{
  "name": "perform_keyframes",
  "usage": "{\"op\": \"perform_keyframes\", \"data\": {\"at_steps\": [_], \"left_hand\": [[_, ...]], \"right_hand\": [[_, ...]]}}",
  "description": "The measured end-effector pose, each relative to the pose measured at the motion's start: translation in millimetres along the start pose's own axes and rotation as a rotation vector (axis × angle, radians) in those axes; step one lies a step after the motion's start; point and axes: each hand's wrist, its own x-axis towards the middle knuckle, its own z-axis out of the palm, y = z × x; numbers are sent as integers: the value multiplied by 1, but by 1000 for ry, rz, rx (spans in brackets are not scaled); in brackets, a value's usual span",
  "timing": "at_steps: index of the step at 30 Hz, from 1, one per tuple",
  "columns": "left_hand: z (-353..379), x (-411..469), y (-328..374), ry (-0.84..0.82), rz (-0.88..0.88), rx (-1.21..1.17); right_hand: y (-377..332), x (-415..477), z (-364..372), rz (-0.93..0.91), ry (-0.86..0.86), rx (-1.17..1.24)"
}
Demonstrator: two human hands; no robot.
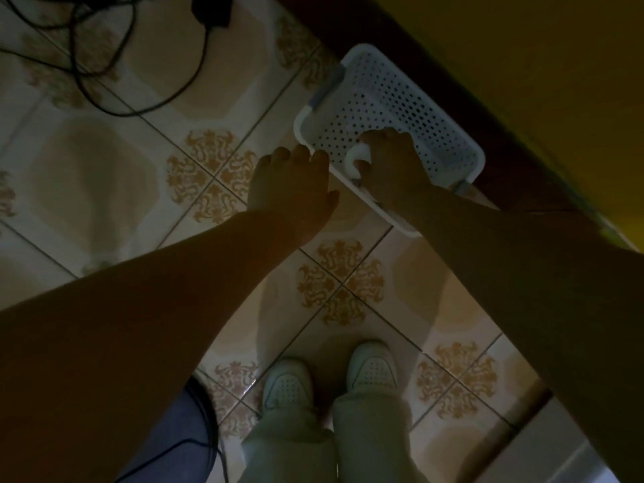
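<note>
At one o'clock from the frame's centre, on patterned cream floor tiles (104, 176): white perforated rectangular plastic basket (400, 95), long axis running from eleven to five o'clock, far side close against a dark brown strip (470, 116) below a yellow wall (522, 64). Inside the basket, near its six o'clock rim: right hand (393, 165), fingers curled round a small white rounded object (355, 162), clasped between thumb and fingertips. Object low in the basket, contact with the perforated bottom not discernible in the dim light. At nine o'clock of the basket, just outside its near corner: left hand (289, 183), palm down, fingers relaxed and spread, grasping nothing; fingertips just beside the rim, possibly touching it. At six o'clock of the frame: pair of white perforated shoes (287, 383) under pale trouser legs (366, 440), toes pointing to twelve. At eleven o'clock, well apart from the basket: black cables (104, 85) looped on the tiles.
</note>
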Motion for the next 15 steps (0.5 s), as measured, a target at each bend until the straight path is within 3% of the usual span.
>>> {"op": "perform_keyframes", "data": {"at_steps": [7, 15], "left_hand": [[-50, -29, 10, 30, -1, -30], [-186, -86, 21, 151, -40, -3]], "right_hand": [[-23, -22, -62, -108, 45, -148], [-80, -69, -220, -209, 202, -230]]}}
